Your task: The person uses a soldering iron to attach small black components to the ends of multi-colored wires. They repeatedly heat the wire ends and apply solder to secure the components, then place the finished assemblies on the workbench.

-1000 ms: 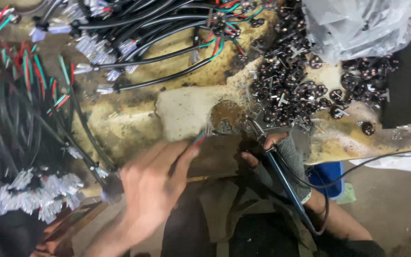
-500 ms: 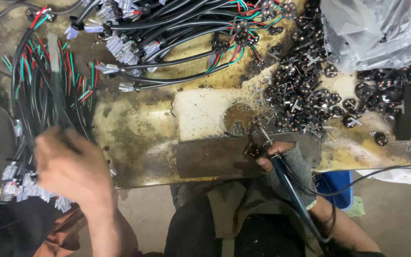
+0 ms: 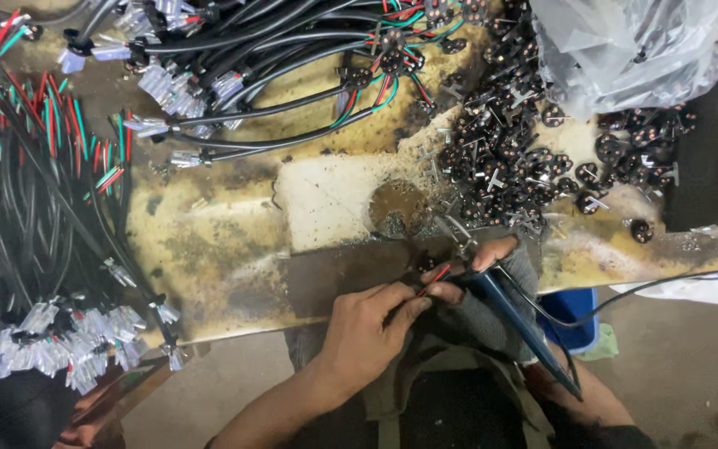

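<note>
Head view: my left hand (image 3: 367, 333) pinches wires (image 3: 434, 278); right hand (image 3: 479, 262) grips iron (image 3: 517, 320) at three o'clock, risking burned fingertips.

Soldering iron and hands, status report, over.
Left hand pinching wire end. Right hand gripping soldering iron. Loose black connectors piled close behind.

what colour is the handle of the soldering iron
Blue, with a black cord; the soldering iron shows best in the head view.
</note>
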